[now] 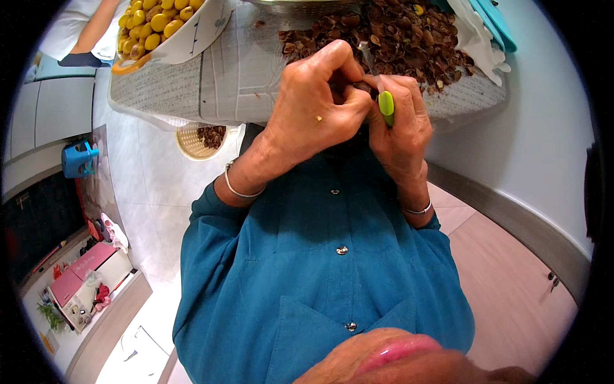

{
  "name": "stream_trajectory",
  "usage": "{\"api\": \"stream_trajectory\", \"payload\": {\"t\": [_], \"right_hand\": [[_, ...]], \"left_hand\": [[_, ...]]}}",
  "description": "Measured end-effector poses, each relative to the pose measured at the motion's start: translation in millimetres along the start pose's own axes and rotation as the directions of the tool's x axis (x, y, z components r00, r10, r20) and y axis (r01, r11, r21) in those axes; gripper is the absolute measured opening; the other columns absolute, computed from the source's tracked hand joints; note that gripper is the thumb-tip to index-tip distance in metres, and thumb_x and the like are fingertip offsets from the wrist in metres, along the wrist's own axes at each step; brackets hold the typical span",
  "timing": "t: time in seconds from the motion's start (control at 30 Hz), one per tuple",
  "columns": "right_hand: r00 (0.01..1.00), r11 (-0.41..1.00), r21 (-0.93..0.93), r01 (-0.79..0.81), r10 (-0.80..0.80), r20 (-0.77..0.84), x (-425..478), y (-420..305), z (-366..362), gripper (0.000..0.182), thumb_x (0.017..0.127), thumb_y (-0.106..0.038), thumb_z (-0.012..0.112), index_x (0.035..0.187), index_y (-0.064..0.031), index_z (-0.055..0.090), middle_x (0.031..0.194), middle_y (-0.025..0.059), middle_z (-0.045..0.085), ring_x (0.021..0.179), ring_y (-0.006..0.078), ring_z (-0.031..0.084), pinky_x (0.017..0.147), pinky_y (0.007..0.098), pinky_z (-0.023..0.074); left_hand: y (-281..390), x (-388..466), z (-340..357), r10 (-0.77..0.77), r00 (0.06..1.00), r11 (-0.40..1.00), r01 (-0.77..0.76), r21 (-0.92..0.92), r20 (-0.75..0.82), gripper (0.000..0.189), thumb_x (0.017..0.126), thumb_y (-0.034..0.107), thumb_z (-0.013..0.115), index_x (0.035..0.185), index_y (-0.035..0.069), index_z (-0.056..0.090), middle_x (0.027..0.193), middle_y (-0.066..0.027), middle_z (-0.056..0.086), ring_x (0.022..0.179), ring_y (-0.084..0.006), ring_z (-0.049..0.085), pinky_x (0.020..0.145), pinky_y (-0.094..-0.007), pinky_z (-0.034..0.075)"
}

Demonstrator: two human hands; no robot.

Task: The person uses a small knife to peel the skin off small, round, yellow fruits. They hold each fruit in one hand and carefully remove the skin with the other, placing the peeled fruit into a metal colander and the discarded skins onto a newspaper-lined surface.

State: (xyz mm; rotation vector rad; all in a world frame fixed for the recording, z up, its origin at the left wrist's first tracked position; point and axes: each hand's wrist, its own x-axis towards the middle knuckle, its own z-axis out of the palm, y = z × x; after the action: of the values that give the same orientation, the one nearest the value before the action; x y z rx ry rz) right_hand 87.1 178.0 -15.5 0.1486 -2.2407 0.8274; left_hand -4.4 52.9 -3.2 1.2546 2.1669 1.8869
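My left hand (314,98) pinches a dark brown chestnut (365,88) between thumb and bent fingers; most of the nut is hidden. My right hand (403,113) grips a small knife by its bright green handle (386,106). Its blade is mostly hidden by my fingers, close to the chestnut. Both hands meet above the table's near edge. Just beyond them spreads a heap of brown chestnut shells (407,45). A small yellow crumb (319,118) sticks to the back of my left hand.
A white bowl (204,36) with an orange handle holds peeled yellow chestnuts (160,23) on the covered table (240,91). A metal strainer (307,6) stands at the far edge. Below is a basket (187,143) with shells. A wall (537,120) rises at right; another person's arm (98,26) shows upper left.
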Motion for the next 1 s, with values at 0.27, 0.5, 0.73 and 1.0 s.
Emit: {"api": "stream_trajectory", "payload": {"t": [0.27, 0.5, 0.73, 1.0], "right_hand": [[0.877, 0.784, 0.472, -0.403, 0.478, -0.045, -4, -4, -8, 0.024, 0.090, -0.012, 0.066, 0.113, -0.0035, 0.061, 0.081, 0.0038, 0.060, 0.062, 0.0136, 0.055, 0.051, 0.0243, 0.0429], [0.817, 0.684, 0.578, -0.445, 0.574, -0.051, 1, -3, -13, 0.027, 0.088, -0.010, 0.070, 0.114, -0.0046, 0.065, 0.082, -0.0009, 0.061, 0.065, 0.0055, 0.053, 0.057, 0.0189, 0.0437], [0.861, 0.813, 0.413, -0.410, 0.494, -0.117, 2, -11, 3, 0.029, 0.081, -0.006, 0.076, 0.109, -0.0041, 0.068, 0.105, 0.0060, 0.060, 0.094, 0.0145, 0.058, 0.083, 0.0271, 0.0477], [0.824, 0.683, 0.500, -0.533, 0.554, 0.121, -4, -13, -23, 0.049, 0.090, -0.010, 0.066, 0.135, -0.0014, 0.049, 0.105, 0.0092, 0.061, 0.086, 0.0146, 0.058, 0.075, 0.0257, 0.0483]], "left_hand": [[12, 4, -7, -0.269, 0.963, 0.877, 0.254, -0.408, 0.020, 0.015, 0.085, -0.009, 0.048, 0.090, -0.003, 0.060, 0.082, -0.0108, 0.065, 0.073, -0.0152, 0.067, 0.061, -0.0244, 0.057], [6, -5, 1, -0.257, 0.960, 0.814, 0.275, -0.511, 0.108, 0.029, 0.094, 0.013, 0.062, 0.119, -0.002, 0.058, 0.108, -0.0135, 0.065, 0.093, -0.0172, 0.066, 0.075, -0.0261, 0.058], [-3, -13, 9, -0.384, 0.908, 0.524, 0.363, -0.771, 0.167, 0.028, 0.094, 0.013, 0.062, 0.119, 0.000, 0.058, 0.110, -0.0123, 0.064, 0.101, -0.0200, 0.065, 0.089, -0.0329, 0.056], [-1, -11, -1, -0.417, 0.892, 0.366, 0.342, -0.866, 0.176, 0.031, 0.099, 0.011, 0.050, 0.128, -0.001, 0.050, 0.120, -0.0162, 0.060, 0.109, -0.0250, 0.062, 0.093, -0.0335, 0.054]]}}
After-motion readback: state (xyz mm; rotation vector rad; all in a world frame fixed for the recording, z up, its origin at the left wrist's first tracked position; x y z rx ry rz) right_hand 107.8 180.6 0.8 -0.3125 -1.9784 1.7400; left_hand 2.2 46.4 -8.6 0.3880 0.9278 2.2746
